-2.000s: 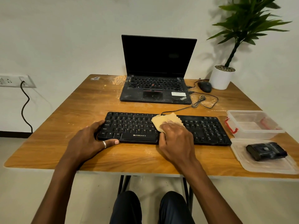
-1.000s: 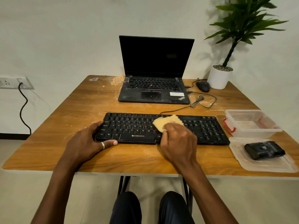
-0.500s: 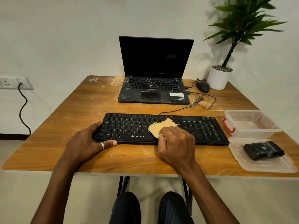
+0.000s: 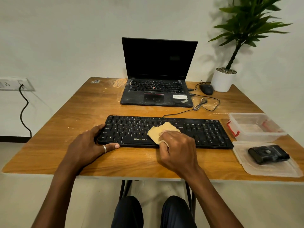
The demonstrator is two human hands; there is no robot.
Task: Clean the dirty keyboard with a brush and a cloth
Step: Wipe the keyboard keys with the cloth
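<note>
over the last two seconds the right hand (image 4: 178, 148) and its cloth (image 4: 160, 131) had slid a little toward the left and toward the lower edge of the keyboard (image 4: 205, 130), while the left hand (image 4: 88, 145) had not shifted. at the far left of the frame a wall socket (image 4: 14, 83) with a dark cable hung beside the table (image 4: 82, 109), its plate cut off by the frame edge. left of centre, the left hand gripped the keyboard's left end, fingers curled round the side and the thumb laid along the front edge, most likely to stop the board skating under the wiping. the keyboard lay flat across the middle of the table, below the open laptop (image 4: 158, 94). on its middle keys, just above the printed brand name, sat the tan cloth, bunched and held by the right hand's curled fingers, which pressed it down onto the keys; the fingertips themselves were buried in the fabric and the keys beneath were hidden. pale dust on the wood and the right-hand keys suggested the wiping was only partly done. at the right stood a clear container (image 4: 255, 127), and below it its lid (image 4: 271, 168) carried a black object (image 4: 269, 153), possibly the brush, though too dark to make out.
</note>
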